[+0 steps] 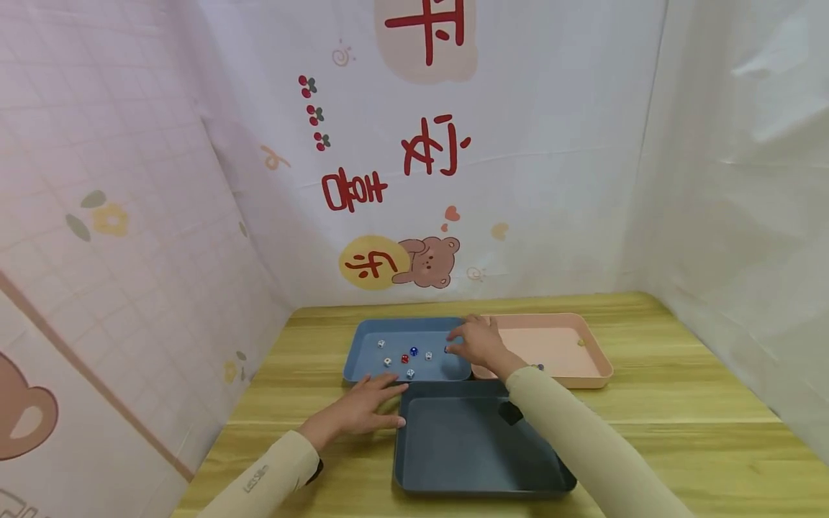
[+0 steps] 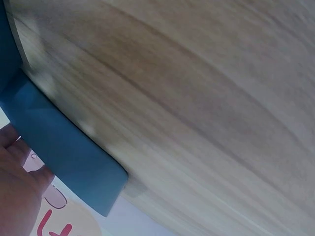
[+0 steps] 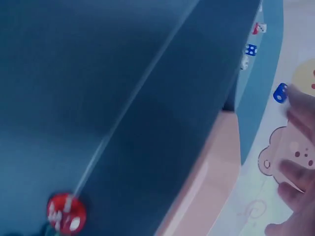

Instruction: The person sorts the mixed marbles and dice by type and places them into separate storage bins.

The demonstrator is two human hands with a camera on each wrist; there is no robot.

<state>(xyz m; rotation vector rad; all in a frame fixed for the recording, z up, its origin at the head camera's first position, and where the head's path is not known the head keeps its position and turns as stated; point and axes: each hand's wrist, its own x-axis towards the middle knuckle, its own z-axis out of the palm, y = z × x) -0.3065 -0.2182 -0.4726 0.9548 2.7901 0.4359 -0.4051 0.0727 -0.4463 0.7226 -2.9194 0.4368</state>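
Between thumb and fingertip, my right hand pinches a blue die, held over the right end of the blue tray. Below in that tray lie several dice: a red die, another blue die and white ones such as this white die. My left hand, fingers spread and fairly straight, touches the left rim of the dark tray near its far corner. In the right wrist view a blurred red piece with white marks lies at the dark tray's side; my sleeve hides that spot from the head view.
A pink tray stands right of the blue one, holding a small yellow piece and a small blue piece partly behind my sleeve. The trays stand on a wood-grain table. Printed cloth walls rise behind and beside it.
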